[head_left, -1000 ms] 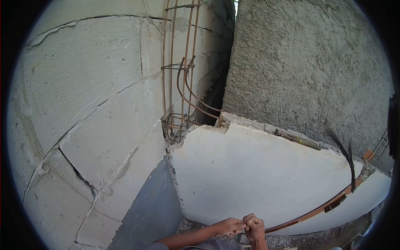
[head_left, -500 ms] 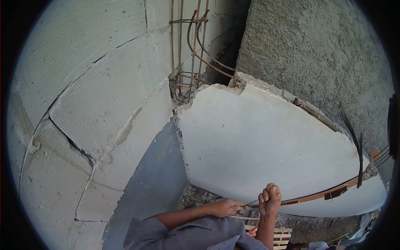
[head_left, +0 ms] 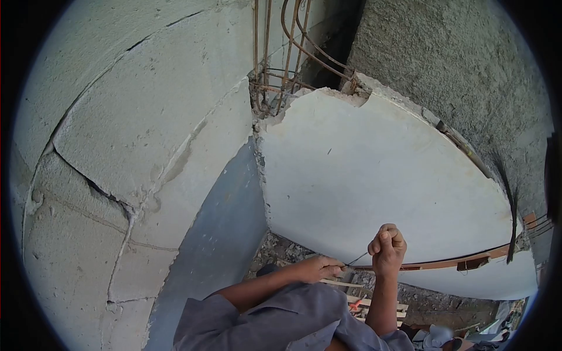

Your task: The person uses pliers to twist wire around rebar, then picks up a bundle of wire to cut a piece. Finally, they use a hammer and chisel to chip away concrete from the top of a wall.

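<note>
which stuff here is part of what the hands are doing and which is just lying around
In hand:
left hand
right hand
thin wire stretched between them

Lying about:
rebar cage
white slab
block wall
wooden pallet
rubble

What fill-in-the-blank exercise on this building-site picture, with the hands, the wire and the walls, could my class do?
1. The left hand and the right hand hold a thin ____ stretched between them.
2. The right hand is closed in a ____.
3. The rusty rebar cage stands at the ____ of the picture.
4. The block wall lies on the ____ side.

Missing words: wire; fist; top; left
</note>
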